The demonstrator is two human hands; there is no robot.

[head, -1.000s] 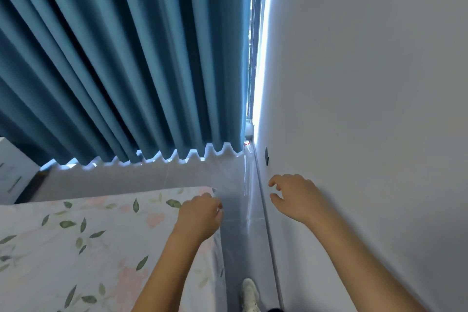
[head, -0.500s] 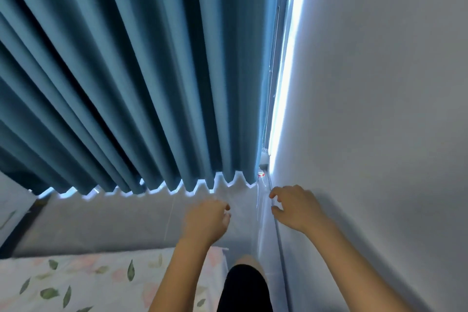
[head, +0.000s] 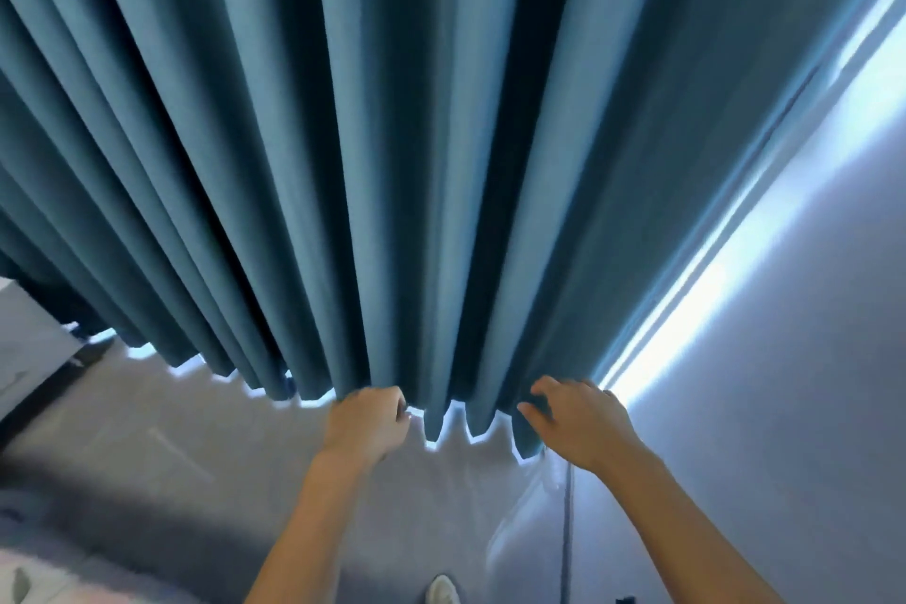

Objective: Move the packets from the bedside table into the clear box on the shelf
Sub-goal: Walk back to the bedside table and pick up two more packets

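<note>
Head view: a blue pleated curtain [head: 392, 162] fills most of the frame, its scalloped hem hanging just above a grey floor [head: 196, 456]; daylight leaks through a bright gap [head: 735, 260] between the curtain's right edge and a pale wall [head: 809, 407]. The left hand [head: 365, 424] sits at the hem with its fingers curled in, and it seems to hold a fold of the cloth, though motion blur keeps me from being sure; the right hand [head: 578, 422] is loosely spread, fingers bent and apart, its tips touching or just short of the last pleats, gripping nothing that I can make out. A pale shoe [head: 442, 590] shows at the bottom edge; a white furniture corner [head: 29, 348] stands at far left, and I cannot tell whether it is the bedside table.

The packets, the clear box and the shelf are all out of sight, so neither their place nor which way the packets point, nor their long axis, can be read here.

My judgement of the risk: both hands are busy at the curtain rather than the task's things; a hard tug could strain the curtain's fixings, and the sudden glare from the window could make it harder to find the packets afterwards; the loose hem near the feet could also catch a step.
</note>
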